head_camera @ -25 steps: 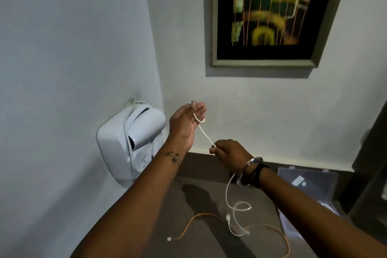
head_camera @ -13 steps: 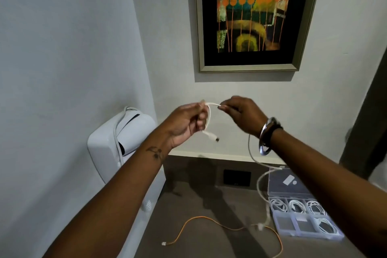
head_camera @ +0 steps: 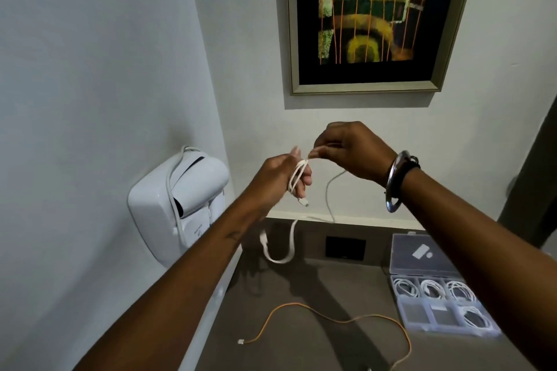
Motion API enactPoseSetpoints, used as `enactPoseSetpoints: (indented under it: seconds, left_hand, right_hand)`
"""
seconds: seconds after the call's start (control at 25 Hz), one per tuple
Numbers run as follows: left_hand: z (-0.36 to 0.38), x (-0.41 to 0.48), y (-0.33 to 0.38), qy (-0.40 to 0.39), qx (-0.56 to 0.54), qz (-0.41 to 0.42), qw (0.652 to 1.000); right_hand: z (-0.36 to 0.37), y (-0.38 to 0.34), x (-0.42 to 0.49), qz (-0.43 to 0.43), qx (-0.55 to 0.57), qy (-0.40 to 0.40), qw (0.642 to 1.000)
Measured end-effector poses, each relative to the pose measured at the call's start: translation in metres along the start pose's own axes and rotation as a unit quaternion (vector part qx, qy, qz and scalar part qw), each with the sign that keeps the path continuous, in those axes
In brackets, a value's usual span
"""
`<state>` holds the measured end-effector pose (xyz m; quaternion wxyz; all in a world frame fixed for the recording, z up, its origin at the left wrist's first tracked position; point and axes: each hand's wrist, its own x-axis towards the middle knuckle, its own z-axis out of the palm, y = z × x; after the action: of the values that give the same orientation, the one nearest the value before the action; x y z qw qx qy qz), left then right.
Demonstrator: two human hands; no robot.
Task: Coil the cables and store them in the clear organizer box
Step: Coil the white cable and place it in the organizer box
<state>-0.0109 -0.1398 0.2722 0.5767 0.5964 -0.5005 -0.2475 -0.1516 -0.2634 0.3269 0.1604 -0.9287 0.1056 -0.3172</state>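
My left hand (head_camera: 278, 178) is raised in front of the wall with a white cable (head_camera: 297, 179) looped around its fingers; one plug end dangles just below them. My right hand (head_camera: 351, 152) pinches the same cable right beside the left fingertips. The free length hangs down from it in a blurred curve to the counter. An orange cable (head_camera: 331, 318) lies uncoiled on the brown counter. The clear organizer box (head_camera: 422, 313) sits open at the right, with coiled white cables in several compartments and its lid (head_camera: 422, 253) standing up behind.
A white wall-mounted hair dryer (head_camera: 177, 205) hangs on the left wall near my left forearm. A framed painting (head_camera: 370, 21) hangs on the back wall. A black socket plate (head_camera: 345, 248) sits in the counter's back edge. A dark door frame (head_camera: 533, 190) stands at the right.
Both hands have stayed raised while the white cable gained loops around my left fingers. Its tail has lifted off the counter and swung left. The view has tilted a little downward.
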Motion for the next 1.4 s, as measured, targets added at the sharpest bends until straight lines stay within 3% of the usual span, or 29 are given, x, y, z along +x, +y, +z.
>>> enactPoseSetpoints:
  seconds: [0.04, 0.12, 0.2, 0.24, 0.28, 0.36, 0.44, 0.48, 0.56, 0.64, 0.76, 0.84, 0.88, 0.96, 1.04, 1.12, 1.16, 1.24, 1.32, 1.4]
  left_hand:
    - [-0.002, -0.002, 0.006, -0.036, -0.112, -0.024, 0.993]
    - [-0.003, -0.001, 0.011, -0.033, -0.312, -0.027, 0.949]
    - [0.001, 0.005, 0.008, 0.041, -0.446, -0.023, 0.894]
    - [0.004, 0.007, 0.003, 0.096, -0.446, -0.016, 0.890]
    - [0.006, 0.008, -0.003, 0.154, -0.377, 0.003, 0.913]
    - [0.009, 0.001, -0.019, 0.234, -0.064, 0.061, 0.968]
    - [0.013, -0.011, -0.034, 0.190, 0.197, 0.113, 0.955]
    - [0.012, -0.015, -0.036, 0.148, 0.229, 0.099, 0.957]
    - [0.006, -0.017, -0.029, 0.046, 0.121, 0.013, 0.992]
    - [0.001, -0.017, -0.016, -0.044, -0.105, -0.027, 0.993]
    - [0.005, -0.011, -0.004, 0.012, -0.375, -0.037, 0.926]
    - [0.011, -0.002, -0.007, 0.102, -0.465, -0.052, 0.878]
    - [0.013, 0.001, -0.012, 0.147, -0.431, -0.048, 0.889]
    - [0.018, -0.002, -0.024, 0.209, -0.167, -0.022, 0.963]
    - [0.024, -0.015, -0.038, 0.151, 0.086, 0.012, 0.985]
    - [0.021, -0.019, -0.041, 0.053, 0.124, -0.007, 0.991]
    - [0.016, -0.018, -0.039, 0.003, 0.075, -0.020, 0.997]
    - [0.003, -0.014, -0.030, -0.090, -0.136, -0.039, 0.986]
    - [-0.003, -0.015, -0.018, -0.140, -0.342, -0.062, 0.927]
    - [-0.001, -0.017, -0.015, -0.113, -0.443, -0.062, 0.887]
  right_hand:
    - [0.005, 0.002, -0.002, 0.017, 0.065, 0.014, 0.998]
    - [0.028, 0.000, -0.014, 0.049, 0.146, 0.033, 0.988]
    - [0.061, -0.005, -0.033, 0.067, 0.152, -0.036, 0.985]
    - [0.073, -0.011, -0.042, 0.065, 0.135, -0.093, 0.984]
    - [0.080, -0.015, -0.048, 0.057, 0.111, -0.139, 0.982]
    - [0.075, -0.016, -0.045, 0.038, 0.054, -0.150, 0.987]
    - [0.051, -0.012, -0.032, 0.025, -0.027, -0.062, 0.997]
    - [0.038, -0.007, -0.025, 0.012, -0.069, -0.016, 0.997]
    - [0.017, 0.005, -0.013, -0.015, -0.102, 0.031, 0.994]
    - [0.020, 0.019, -0.014, -0.005, -0.085, 0.024, 0.996]
    - [0.060, 0.025, -0.039, 0.059, -0.057, -0.064, 0.995]
    - [0.086, 0.011, -0.061, 0.053, -0.023, -0.178, 0.982]
    - [0.091, 0.003, -0.066, 0.037, 0.001, -0.211, 0.977]
    - [0.078, -0.005, -0.063, 0.022, 0.010, -0.179, 0.984]
    - [0.052, -0.003, -0.048, 0.012, -0.070, -0.076, 0.995]
    - [0.023, 0.006, -0.033, -0.007, -0.125, -0.025, 0.992]
    - [0.015, 0.011, -0.027, -0.016, -0.124, -0.022, 0.992]
    - [0.014, 0.019, -0.025, -0.015, -0.095, -0.016, 0.995]
    - [0.034, 0.023, -0.036, -0.018, -0.036, -0.004, 0.999]
    - [0.064, 0.019, -0.055, 0.000, 0.031, -0.044, 0.999]
